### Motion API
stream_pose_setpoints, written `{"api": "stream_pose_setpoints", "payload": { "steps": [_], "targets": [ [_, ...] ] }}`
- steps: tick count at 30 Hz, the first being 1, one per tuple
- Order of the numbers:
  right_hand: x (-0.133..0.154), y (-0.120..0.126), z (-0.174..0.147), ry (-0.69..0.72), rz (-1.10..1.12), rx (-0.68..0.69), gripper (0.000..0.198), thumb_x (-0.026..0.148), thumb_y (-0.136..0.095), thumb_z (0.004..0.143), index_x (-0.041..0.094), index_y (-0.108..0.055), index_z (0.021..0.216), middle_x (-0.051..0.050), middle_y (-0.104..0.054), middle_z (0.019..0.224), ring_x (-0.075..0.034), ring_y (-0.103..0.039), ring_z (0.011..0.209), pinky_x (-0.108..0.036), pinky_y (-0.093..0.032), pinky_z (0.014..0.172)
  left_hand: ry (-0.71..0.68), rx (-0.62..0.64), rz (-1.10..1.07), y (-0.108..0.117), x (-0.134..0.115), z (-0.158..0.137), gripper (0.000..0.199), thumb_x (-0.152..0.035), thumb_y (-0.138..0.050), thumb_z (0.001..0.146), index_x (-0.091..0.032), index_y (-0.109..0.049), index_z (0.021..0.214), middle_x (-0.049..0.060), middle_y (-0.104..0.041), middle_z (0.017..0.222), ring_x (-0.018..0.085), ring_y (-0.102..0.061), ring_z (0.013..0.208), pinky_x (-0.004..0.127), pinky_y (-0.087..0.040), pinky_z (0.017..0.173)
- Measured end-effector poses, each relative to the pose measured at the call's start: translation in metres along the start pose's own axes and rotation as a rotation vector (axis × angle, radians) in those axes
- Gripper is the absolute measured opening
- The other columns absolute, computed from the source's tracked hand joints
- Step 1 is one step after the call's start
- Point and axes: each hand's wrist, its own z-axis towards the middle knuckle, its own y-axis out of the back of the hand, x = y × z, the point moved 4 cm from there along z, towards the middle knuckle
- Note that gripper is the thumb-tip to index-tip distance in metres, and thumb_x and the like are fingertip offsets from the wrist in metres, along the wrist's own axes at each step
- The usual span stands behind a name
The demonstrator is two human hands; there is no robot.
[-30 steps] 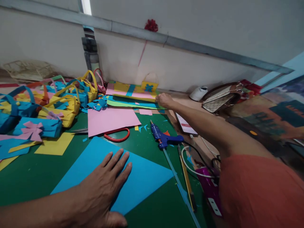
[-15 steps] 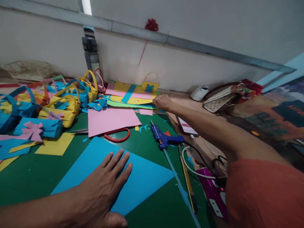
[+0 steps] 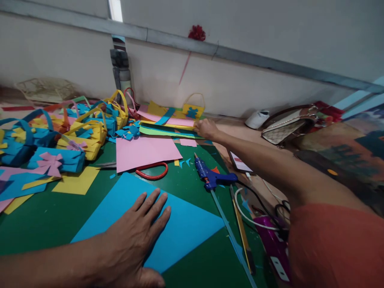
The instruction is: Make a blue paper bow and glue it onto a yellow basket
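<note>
My left hand (image 3: 136,236) lies flat with fingers spread on a blue sheet of paper (image 3: 186,232) on the green table. Farther off, my right hand (image 3: 207,129) is closed at the right edge of a stack of coloured paper. The fingertips pinch the corner of yellow paper (image 3: 168,124), whose edge is raised above the green sheet (image 3: 162,132). How many sheets are pinched is hidden. A pink sheet (image 3: 147,154) rests between my hands, partly covering red-handled scissors (image 3: 153,172).
A blue glue gun (image 3: 211,176) with a cord lies right of the blue sheet, near a yellow cutter (image 3: 241,232) and a purple power strip (image 3: 271,244). Several paper baskets (image 3: 57,160) crowd the left. A phone (image 3: 240,162) and a handbag (image 3: 285,128) sit at right.
The yellow paper's edge has risen at my right hand, showing more of the blue and green sheets beneath. My left hand stays flat on the blue sheet. The view has shifted slightly.
</note>
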Motion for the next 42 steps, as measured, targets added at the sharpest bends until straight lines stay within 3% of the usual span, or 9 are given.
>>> {"api": "stream_pose_setpoints", "payload": {
  "steps": [15,19,25,31,34,42],
  "targets": [
    [0.016,0.007,-0.017,0.300,-0.085,0.067,0.028,0.034,-0.050,0.090,0.016,-0.059,0.108,-0.009,-0.062,0.111,-0.020,-0.059,0.097,-0.039,-0.047,0.082,-0.041,0.017,-0.044,-0.001,0.003,0.000,0.095,-0.076,-0.031,0.079,-0.017,-0.006,0.148,0.016,0.003,0.152,0.042,0.001,0.138,0.064,-0.010,0.108],
    [0.019,0.010,-0.014,0.290,-0.117,0.114,0.027,0.029,-0.054,0.086,0.011,-0.062,0.105,-0.016,-0.064,0.108,-0.025,-0.059,0.099,-0.036,-0.044,0.079,-0.046,-0.005,-0.032,-0.002,0.004,-0.001,0.095,-0.076,-0.031,0.079,-0.017,-0.005,0.148,0.016,0.003,0.152,0.042,0.001,0.138,0.063,-0.011,0.108],
    [0.027,0.002,-0.009,0.236,-0.144,0.163,0.031,0.036,-0.055,0.088,0.015,-0.058,0.109,-0.008,-0.060,0.112,-0.020,-0.059,0.098,-0.043,-0.048,0.084,-0.030,-0.016,-0.010,-0.002,0.002,-0.001,0.095,-0.077,-0.030,0.078,-0.017,-0.008,0.148,0.016,0.000,0.152,0.041,0.000,0.138,0.062,-0.010,0.109],
    [0.021,-0.003,-0.004,0.095,-0.095,0.120,0.032,0.034,-0.054,0.089,0.017,-0.055,0.116,-0.009,-0.057,0.117,-0.020,-0.058,0.099,-0.041,-0.050,0.082,-0.039,0.023,-0.023,-0.001,0.000,0.000,0.095,-0.077,-0.029,0.079,-0.015,-0.010,0.148,0.017,0.000,0.152,0.041,0.000,0.138,0.062,-0.010,0.108],
    [0.015,-0.001,0.001,0.024,-0.056,0.120,0.032,0.034,-0.054,0.088,0.018,-0.055,0.116,-0.008,-0.057,0.117,-0.020,-0.058,0.098,-0.040,-0.050,0.081,-0.013,-0.029,-0.006,-0.001,0.001,-0.001,0.094,-0.077,-0.030,0.078,-0.016,-0.012,0.148,0.016,-0.002,0.152,0.041,-0.001,0.138,0.061,-0.010,0.109],
    [0.013,0.001,0.005,-0.020,-0.001,0.116,0.034,0.034,-0.056,0.088,0.017,-0.055,0.117,-0.008,-0.057,0.117,-0.021,-0.058,0.099,-0.040,-0.050,0.081,-0.039,-0.007,-0.016,-0.003,0.000,-0.001,0.095,-0.077,-0.030,0.078,-0.016,-0.009,0.148,0.016,0.000,0.152,0.041,0.000,0.138,0.061,-0.010,0.109]
  ]
}}
